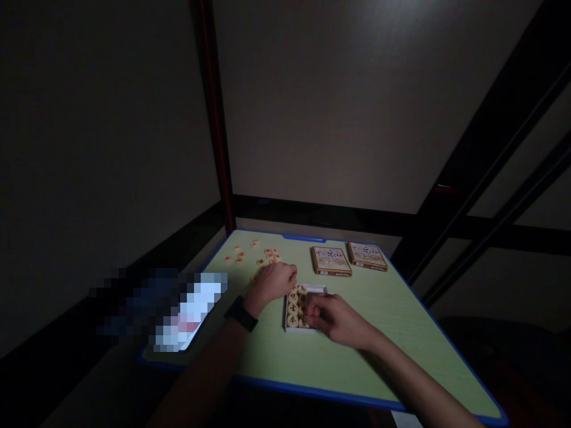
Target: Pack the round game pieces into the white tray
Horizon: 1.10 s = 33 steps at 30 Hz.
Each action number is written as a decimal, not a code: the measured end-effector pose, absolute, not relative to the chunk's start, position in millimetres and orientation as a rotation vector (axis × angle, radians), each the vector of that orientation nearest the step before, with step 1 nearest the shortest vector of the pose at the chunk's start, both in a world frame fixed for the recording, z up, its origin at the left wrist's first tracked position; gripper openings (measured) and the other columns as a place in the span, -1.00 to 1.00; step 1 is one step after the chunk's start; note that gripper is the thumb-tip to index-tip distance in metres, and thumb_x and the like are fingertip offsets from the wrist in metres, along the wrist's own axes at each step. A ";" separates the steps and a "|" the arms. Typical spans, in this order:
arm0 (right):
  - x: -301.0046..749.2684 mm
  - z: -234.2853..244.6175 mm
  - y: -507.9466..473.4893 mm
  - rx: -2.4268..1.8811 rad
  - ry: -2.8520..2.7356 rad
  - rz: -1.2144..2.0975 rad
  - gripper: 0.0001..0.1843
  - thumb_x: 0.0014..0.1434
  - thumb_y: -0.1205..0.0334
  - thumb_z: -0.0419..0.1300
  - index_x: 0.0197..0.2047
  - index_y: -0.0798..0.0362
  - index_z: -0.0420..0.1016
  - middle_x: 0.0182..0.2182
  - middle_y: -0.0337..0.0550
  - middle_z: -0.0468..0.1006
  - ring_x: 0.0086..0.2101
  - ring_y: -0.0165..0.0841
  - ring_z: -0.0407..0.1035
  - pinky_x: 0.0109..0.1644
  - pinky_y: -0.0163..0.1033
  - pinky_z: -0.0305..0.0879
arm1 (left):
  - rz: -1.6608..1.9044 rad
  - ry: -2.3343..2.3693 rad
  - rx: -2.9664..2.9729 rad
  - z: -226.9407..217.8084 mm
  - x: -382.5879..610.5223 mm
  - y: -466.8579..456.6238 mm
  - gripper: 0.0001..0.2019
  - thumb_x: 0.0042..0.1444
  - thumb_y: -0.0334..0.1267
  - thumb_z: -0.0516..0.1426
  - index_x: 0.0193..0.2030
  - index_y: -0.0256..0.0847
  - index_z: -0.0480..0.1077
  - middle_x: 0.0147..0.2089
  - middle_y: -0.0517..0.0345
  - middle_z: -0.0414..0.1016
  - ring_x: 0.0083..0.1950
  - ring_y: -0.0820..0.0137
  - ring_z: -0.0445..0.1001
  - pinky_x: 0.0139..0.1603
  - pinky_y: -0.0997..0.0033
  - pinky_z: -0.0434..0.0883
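Observation:
A shallow white box (317, 289) stands on the table with round wooden xiangqi pieces (292, 308) laid in columns along its left side. Over the box, my right hand (335, 318) is closed in a pinch, its fingertips on a piece in the second column; the fingers partly cover that piece. My left hand (277, 279), with a black watch (241, 313) at the wrist, is curled just beyond the box's far left corner. What it holds, if anything, is hidden. Loose xiangqi pieces (269, 252) with reddish marks lie beyond and to the left of it.
The light green table (357, 368) has a blue edge. Two flat printed boxes, one nearer (331, 260) and one farther right (367, 255), lie at the back. A lit, blurred-out screen device (196, 315) sits at the left edge. Walls stand close behind and left.

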State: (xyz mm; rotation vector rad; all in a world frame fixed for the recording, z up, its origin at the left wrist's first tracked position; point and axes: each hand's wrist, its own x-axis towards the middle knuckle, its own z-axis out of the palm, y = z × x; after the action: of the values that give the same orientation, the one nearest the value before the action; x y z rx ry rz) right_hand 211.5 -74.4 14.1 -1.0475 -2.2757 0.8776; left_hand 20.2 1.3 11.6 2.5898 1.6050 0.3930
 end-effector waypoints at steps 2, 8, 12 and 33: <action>211.8 12.5 -74.1 -1.040 -2.256 0.922 -0.91 0.14 0.37 0.17 -0.39 0.05 0.36 -0.50 -0.28 0.42 -0.48 -0.43 0.29 -0.40 -0.38 0.17 | 0.385 1.612 2.581 10.9 21.5 0.9 -0.73 0.22 -0.29 -0.01 -0.23 -0.16 0.53 -0.26 -0.02 0.61 -0.20 0.21 0.58 -0.18 0.31 0.42; 212.3 9.3 -72.1 -1.088 -2.209 0.858 -0.91 0.16 0.32 0.17 -0.39 0.05 0.43 -0.52 -0.26 0.47 -0.50 -0.42 0.32 -0.43 -0.37 0.17 | 0.536 1.705 2.512 14.9 9.0 12.7 -0.74 0.22 -0.33 0.01 -0.15 -0.16 0.55 -0.15 0.00 0.62 -0.09 0.25 0.56 -0.02 0.32 0.42; 213.7 9.0 -68.2 -1.128 -2.054 0.695 -0.84 0.22 0.20 0.16 -0.38 0.05 0.45 -0.54 -0.25 0.50 -0.51 -0.41 0.34 -0.42 -0.34 0.19 | 0.864 1.992 2.263 21.6 -21.4 32.8 -0.65 0.28 -0.35 -0.05 0.03 -0.20 0.51 0.05 -0.01 0.57 0.06 0.26 0.51 0.13 0.33 0.38; 216.4 -3.0 -59.1 -1.167 -1.942 0.573 -0.78 0.25 0.10 0.14 -0.35 0.04 0.46 -0.56 -0.23 0.52 -0.53 -0.38 0.35 -0.45 -0.32 0.20 | 0.295 1.937 2.384 6.9 -48.9 38.3 -0.58 0.15 -0.56 0.00 0.04 -0.21 0.52 0.08 -0.09 0.52 0.13 0.24 0.45 0.16 0.34 0.33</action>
State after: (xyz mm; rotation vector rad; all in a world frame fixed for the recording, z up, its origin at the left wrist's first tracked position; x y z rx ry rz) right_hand 216.4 -59.1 -3.0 -1.1670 -1.9418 0.5725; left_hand -48.9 38.3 6.9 2.3840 1.9367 0.2953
